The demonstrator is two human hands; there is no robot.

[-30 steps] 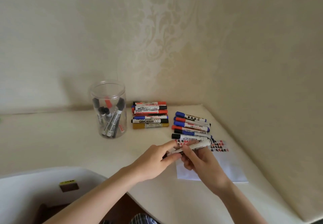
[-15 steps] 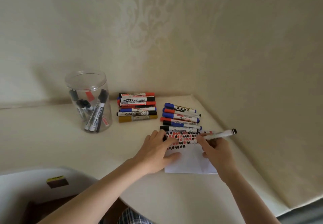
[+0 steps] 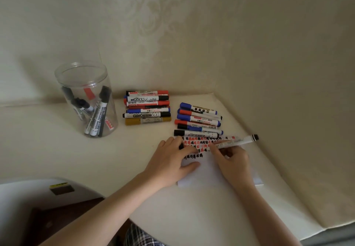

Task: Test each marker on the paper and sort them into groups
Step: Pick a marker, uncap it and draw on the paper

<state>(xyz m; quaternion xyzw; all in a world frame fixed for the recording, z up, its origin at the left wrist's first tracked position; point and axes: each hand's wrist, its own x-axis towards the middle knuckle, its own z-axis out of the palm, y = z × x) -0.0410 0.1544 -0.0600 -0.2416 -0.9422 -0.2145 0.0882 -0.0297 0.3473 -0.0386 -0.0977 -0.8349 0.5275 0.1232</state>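
Note:
A white paper (image 3: 209, 171) lies on the table, its top covered with rows of black and red test marks. My right hand (image 3: 232, 161) grips a white marker (image 3: 236, 142) with a black rear end, and its tip touches the marked rows. My left hand (image 3: 171, 161) lies flat on the paper's left edge, with a small black cap (image 3: 180, 146) under its fingers. Above the paper is a row of several markers (image 3: 199, 121). A second pile of markers (image 3: 148, 109) lies further left. A clear jar (image 3: 86, 100) holds several more.
The cream table (image 3: 57, 149) sits in a corner, with walls close behind and to the right. The jar stands at the back left. A white object with a yellow label (image 3: 59, 187) is at the lower left, beyond the table's curved front edge.
One second ago both hands held the marker together above the paper. Since then the right hand has carried it to the marks, and the left hand has settled flat on the paper.

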